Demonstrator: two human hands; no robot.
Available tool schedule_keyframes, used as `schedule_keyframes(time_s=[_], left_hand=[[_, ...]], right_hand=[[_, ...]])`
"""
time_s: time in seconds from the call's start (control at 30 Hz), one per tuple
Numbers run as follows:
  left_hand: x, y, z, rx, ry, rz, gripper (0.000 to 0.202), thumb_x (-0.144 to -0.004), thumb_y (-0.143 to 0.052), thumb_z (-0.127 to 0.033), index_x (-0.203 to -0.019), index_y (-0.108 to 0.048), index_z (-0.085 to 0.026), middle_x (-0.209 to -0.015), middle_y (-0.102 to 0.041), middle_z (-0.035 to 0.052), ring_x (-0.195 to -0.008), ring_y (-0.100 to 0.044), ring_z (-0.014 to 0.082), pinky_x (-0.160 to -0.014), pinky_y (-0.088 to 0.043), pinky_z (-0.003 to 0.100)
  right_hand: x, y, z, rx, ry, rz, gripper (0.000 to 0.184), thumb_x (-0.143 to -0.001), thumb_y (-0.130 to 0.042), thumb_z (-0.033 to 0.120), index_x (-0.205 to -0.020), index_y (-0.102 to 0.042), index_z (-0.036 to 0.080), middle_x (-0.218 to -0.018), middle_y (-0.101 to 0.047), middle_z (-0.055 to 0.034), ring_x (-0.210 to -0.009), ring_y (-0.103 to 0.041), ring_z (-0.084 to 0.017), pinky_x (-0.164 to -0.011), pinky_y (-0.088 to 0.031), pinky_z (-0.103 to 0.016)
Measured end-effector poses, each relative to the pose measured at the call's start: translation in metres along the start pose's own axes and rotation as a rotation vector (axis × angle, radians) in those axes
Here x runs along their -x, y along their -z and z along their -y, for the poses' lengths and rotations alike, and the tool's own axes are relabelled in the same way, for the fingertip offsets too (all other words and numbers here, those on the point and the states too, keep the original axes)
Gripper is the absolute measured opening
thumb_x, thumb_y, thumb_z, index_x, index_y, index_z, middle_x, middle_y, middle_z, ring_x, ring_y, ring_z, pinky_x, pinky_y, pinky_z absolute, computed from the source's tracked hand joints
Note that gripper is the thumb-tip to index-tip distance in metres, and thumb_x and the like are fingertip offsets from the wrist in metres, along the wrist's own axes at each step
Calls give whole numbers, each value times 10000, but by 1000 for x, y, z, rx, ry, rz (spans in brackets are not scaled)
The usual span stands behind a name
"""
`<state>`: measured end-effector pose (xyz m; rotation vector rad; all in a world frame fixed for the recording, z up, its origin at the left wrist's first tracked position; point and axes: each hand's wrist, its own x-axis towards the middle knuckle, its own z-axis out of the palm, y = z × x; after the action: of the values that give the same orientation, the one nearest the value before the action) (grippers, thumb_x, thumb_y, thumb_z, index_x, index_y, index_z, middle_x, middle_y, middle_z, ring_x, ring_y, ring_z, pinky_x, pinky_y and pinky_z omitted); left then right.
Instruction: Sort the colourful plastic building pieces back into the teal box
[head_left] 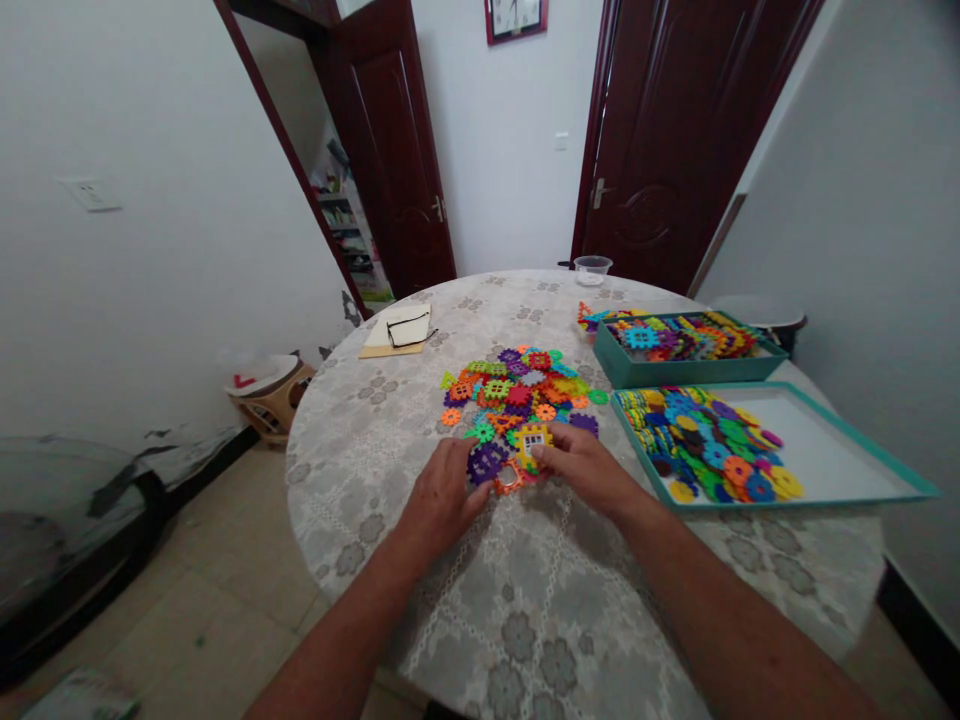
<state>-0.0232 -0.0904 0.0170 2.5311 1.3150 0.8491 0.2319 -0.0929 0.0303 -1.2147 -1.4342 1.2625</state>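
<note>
My right hand (589,468) pinches a yellow square plastic building piece (534,440) with a toothed edge and a white window-like centre. My left hand (442,490) has its fingers and thumb around the edge of a purple toothed building piece (487,462). Between the hands, an orange open-framed piece (510,478) lies at the near edge of the pile. Just beyond them spreads a loose heap of colourful interlocking pieces (517,393), square and round, in orange, green, red, purple and blue. My fingers hide parts of the held pieces.
To the right, a teal-edged box lid (862,450) holds many round pieces. Behind it stands a teal box (637,372) packed with square ones. Eyeglasses (409,332) rest on a notepad (379,340) at the left. A clear plastic bowl (592,270) sits by the table's far edge.
</note>
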Motion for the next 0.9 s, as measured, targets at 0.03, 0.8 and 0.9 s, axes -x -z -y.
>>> schedule_keyframes(time_s=[0.03, 0.8, 0.9], left_hand=[[-2, -2, -4, -8, -41, -19, 523, -915, -690, -239, -1402, -501, -215, -1303, -605, 144, -1232, -601, 307, -1082, -532, 494], [-3, -30, -11, -206, -45, 197, 224, -907, -764, -246, -1064, -624, -171, -1118, -630, 114, -1046, -573, 281, -947, -549, 450], [-3, -34, -8, -190, -80, 197, 160, -902, -738, -204, -1017, -633, -174, -1118, -622, 115, -1050, -579, 276, -936, -559, 428]], right_hand=[[2, -5, 0, -9, -2, 38, 242, -871, -654, 411, -989, -701, 205, -882, -719, -17, -747, -640, -180, -666, -501, -279], [-8, 7, -5, 77, -20, -278, 239, -866, -632, 452, -824, -615, 217, -612, -550, 56, -559, -511, -140, -540, -367, -267], [-7, 6, -3, 62, -21, -268, 249, -865, -630, 464, -829, -611, 218, -609, -546, 59, -550, -505, -140, -527, -362, -266]])
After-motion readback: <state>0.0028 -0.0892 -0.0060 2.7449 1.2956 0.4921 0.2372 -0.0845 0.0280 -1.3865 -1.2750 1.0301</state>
